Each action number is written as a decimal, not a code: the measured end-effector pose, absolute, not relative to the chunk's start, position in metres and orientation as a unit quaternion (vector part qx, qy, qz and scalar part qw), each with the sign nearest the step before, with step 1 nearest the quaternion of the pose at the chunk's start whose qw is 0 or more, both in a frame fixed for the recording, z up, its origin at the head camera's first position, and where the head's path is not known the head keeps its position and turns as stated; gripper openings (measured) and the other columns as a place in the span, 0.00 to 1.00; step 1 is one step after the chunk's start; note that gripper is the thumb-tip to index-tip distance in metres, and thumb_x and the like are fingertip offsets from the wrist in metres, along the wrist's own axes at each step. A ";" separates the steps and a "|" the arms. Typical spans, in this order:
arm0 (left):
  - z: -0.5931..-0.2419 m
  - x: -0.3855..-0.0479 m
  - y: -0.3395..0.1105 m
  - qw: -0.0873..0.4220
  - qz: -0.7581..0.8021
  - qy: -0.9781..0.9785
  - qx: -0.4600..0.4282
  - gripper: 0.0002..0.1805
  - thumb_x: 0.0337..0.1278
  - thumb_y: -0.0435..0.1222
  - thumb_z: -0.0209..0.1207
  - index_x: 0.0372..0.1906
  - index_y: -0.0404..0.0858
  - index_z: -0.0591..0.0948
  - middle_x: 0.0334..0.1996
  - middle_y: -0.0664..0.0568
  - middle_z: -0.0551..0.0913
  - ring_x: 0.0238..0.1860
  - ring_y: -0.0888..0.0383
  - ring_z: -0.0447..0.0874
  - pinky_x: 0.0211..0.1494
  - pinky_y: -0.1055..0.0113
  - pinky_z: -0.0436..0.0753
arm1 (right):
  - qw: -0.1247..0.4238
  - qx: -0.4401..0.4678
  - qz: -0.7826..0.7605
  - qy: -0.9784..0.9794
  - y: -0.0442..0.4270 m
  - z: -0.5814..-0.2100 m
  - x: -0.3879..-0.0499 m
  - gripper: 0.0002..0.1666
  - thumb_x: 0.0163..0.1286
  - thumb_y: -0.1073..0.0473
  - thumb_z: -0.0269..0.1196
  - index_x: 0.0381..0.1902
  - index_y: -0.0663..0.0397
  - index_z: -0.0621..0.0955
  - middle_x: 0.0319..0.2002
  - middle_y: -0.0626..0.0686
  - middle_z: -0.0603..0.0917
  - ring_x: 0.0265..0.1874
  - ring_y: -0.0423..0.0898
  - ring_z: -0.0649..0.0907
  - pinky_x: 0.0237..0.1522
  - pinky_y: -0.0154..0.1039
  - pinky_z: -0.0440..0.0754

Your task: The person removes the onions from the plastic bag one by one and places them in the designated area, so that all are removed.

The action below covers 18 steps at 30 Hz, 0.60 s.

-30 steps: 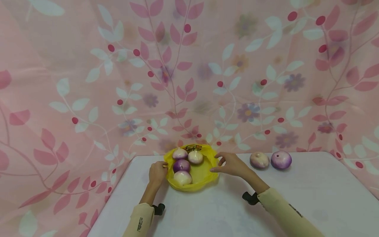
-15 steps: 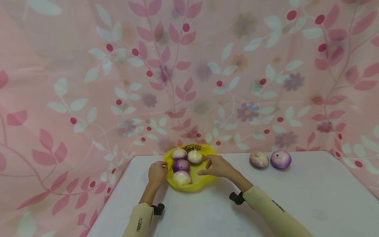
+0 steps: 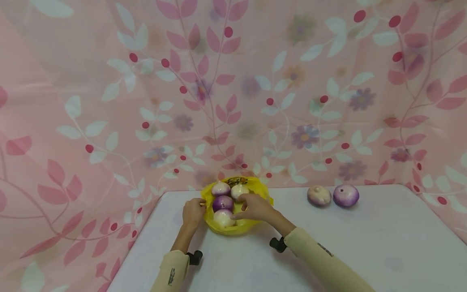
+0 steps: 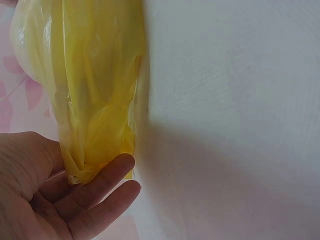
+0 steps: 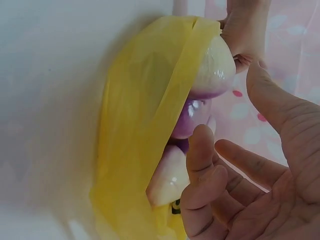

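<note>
A yellow plastic bag (image 3: 230, 232) lies on the table with its mouth spread wide, and several purple-and-white onions sit inside, among them a purple onion (image 3: 223, 203) and a paler onion (image 3: 224, 219). My left hand (image 3: 193, 213) pinches the bag's left edge; the left wrist view shows the yellow film (image 4: 95, 90) caught between thumb and fingers. Over the right part of the bag reaches my right hand (image 3: 255, 207), its thumb and fingers spread apart and loosely bent. In the right wrist view this hand (image 5: 245, 185) holds nothing, close to the white onion (image 5: 215, 70).
Two more onions, a tan-topped onion (image 3: 319, 196) and a purple onion (image 3: 345, 196), lie on the white table (image 3: 328, 243) to the right of the bag. A pink floral cloth (image 3: 248, 101) hangs behind the table's back edge.
My right hand has moved left from the bag's right edge to above the onions inside. The left hand keeps its pinch on the left edge. Both outside onions lie still.
</note>
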<state>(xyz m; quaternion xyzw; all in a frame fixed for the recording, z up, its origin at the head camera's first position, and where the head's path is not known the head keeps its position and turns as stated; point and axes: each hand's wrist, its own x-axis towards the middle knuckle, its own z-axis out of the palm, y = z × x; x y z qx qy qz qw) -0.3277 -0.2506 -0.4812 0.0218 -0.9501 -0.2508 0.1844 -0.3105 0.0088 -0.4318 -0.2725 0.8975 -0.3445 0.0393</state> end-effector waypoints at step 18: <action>-0.481 -0.326 -0.250 0.184 -0.244 -0.952 0.015 0.10 0.54 0.27 0.63 0.41 0.29 0.88 0.37 0.38 0.87 0.39 0.41 0.87 0.41 0.51 0.85 | 0.035 -0.285 -0.281 0.916 -0.021 -0.444 -0.311 0.28 0.59 0.32 0.67 0.40 0.49 0.80 0.24 0.43 0.76 0.23 0.42 0.74 0.27 0.34 0.72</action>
